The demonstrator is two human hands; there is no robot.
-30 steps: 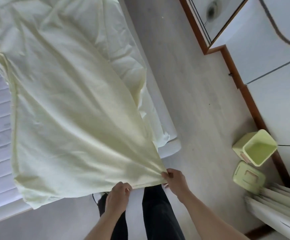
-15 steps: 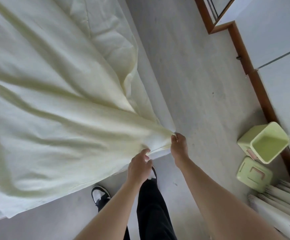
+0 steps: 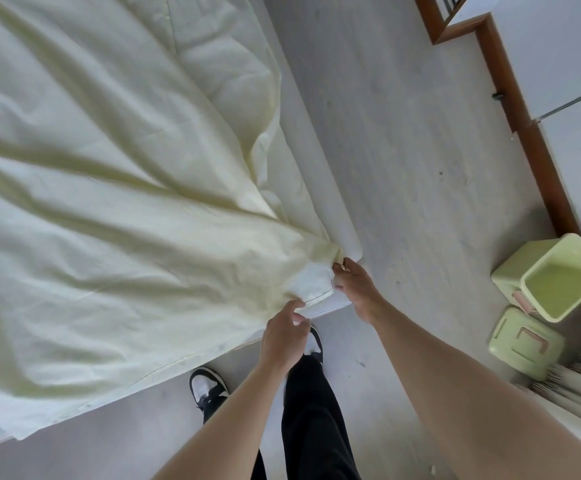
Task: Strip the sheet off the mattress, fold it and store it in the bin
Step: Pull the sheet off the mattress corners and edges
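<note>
While my left hand (image 3: 284, 332) & right hand (image 3: 355, 285) each pinch the pale-yellow sheet (image 3: 119, 188) at the mattress (image 3: 337, 209) corner, prob. matching edges for folding; green bin (image 3: 552, 277) waits well right.

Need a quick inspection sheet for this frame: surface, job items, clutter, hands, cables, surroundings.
Surface: mattress, bare white edge and corner showing.
Job's things: pale yellow sheet spread over the mattress, creases running to the near corner; green bin open on the floor by the wall; its lid lies beside it.
Clutter: nothing seen.
Hands: left hand pinches the sheet's hem; right hand grips the sheet at the corner.
Cables: nothing seen.
Surroundings: grey floor, brown skirting, curtain folds at right, the person's shoe.
</note>
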